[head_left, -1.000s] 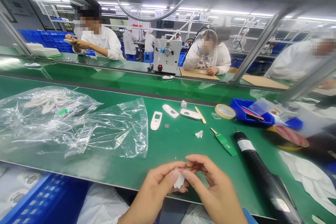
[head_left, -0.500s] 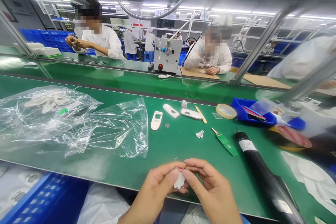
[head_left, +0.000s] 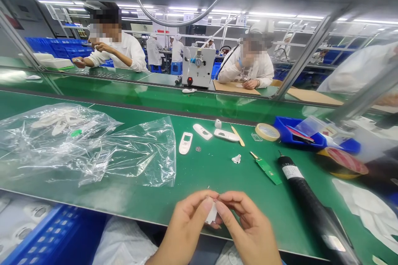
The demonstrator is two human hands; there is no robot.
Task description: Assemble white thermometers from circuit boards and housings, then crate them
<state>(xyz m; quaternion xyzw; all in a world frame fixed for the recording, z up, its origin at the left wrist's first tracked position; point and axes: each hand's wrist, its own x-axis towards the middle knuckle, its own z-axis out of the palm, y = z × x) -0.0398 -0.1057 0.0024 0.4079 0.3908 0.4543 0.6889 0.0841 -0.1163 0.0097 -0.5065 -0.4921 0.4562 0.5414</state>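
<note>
Between my two hands, at the front edge of the bench, is a small white plastic part (head_left: 212, 214) with a bit of pink at its top. My left hand (head_left: 191, 219) pinches it from the left with thumb and fingers. From the right, my right hand (head_left: 245, 217) grips it the same way, the thumb tips nearly meeting. The fingers hide much of the part. Beyond them lie a white device shell with a window (head_left: 185, 143), a second shell (head_left: 202, 131), a round metal piece (head_left: 198, 149) and a small white bracket (head_left: 236, 159).
Clear plastic bags (head_left: 139, 153) with white shells cover the left. To the right are an electric screwdriver (head_left: 303, 190), a green strip tool (head_left: 267, 169), a tape roll (head_left: 267, 131) and a blue bin (head_left: 298, 134). Co-workers sit across the conveyor (head_left: 139, 97).
My hands keep hold of the white part, which is turned slightly, so less of its face and pink shows. Across the line, a co-worker's hand has reached lower left; a white piece on the conveyor shifted left.
</note>
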